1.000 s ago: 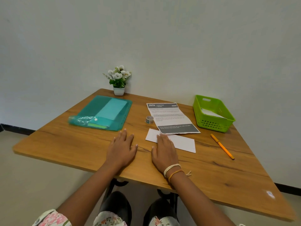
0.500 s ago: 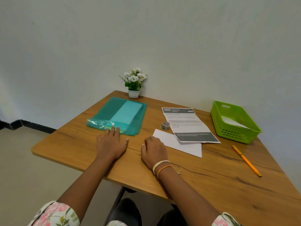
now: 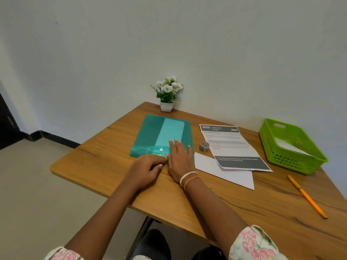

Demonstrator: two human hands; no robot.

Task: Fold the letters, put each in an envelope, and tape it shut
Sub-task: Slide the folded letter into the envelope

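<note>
A teal plastic folder [image 3: 155, 132] with a white snap button lies on the wooden table [image 3: 206, 203] in front of me. My left hand [image 3: 144, 167] pinches the near edge of the folder's flap with curled fingers and thumb. Beside it, my right hand [image 3: 180, 156] lies flat on the folder's near right corner. A printed letter [image 3: 229, 145] lies unfolded to the right, overlapping a white envelope [image 3: 229, 175]. A small roll of tape [image 3: 204, 146] stands between the folder and the letter.
A green basket [image 3: 270, 139] with white paper inside stands at the right edge. An orange pencil [image 3: 306, 196] lies near it on the right. A small pot of white flowers [image 3: 167, 94] stands against the wall at the back.
Both hands have moved from the bare table and the envelope's edge forward and left onto the teal folder. My view has turned left, so everything sits further right.
</note>
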